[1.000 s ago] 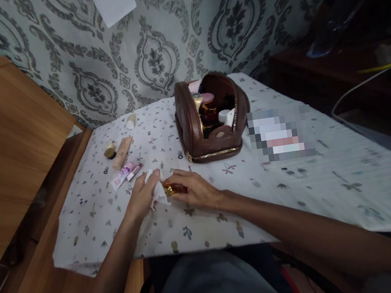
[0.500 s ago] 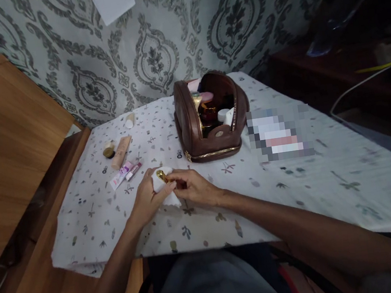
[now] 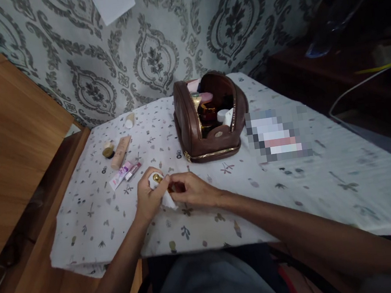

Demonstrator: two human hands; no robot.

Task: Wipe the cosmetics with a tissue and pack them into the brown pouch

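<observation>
Gripping white cloth [image 3: 168, 201] around the gold-topped item [image 3: 156, 177] with left fingers [image 3: 164, 185], seemingly pinching its partly hidden body with right fingers [image 3: 179, 177]. Might drop it onto the desk [image 3: 207, 229] beneath the fingers through a loose pinch or cloth skidding on glossy metal-look top.

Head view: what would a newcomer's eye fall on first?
Probably the open brown bag, standing toward the back of the patterned tablecloth with items inside. Then the hands nearer the front edge: the left hand holds a white cloth against a gold-topped item that the right hand grips. Behind, dark ornate motifs fill the pale backdrop.
</observation>
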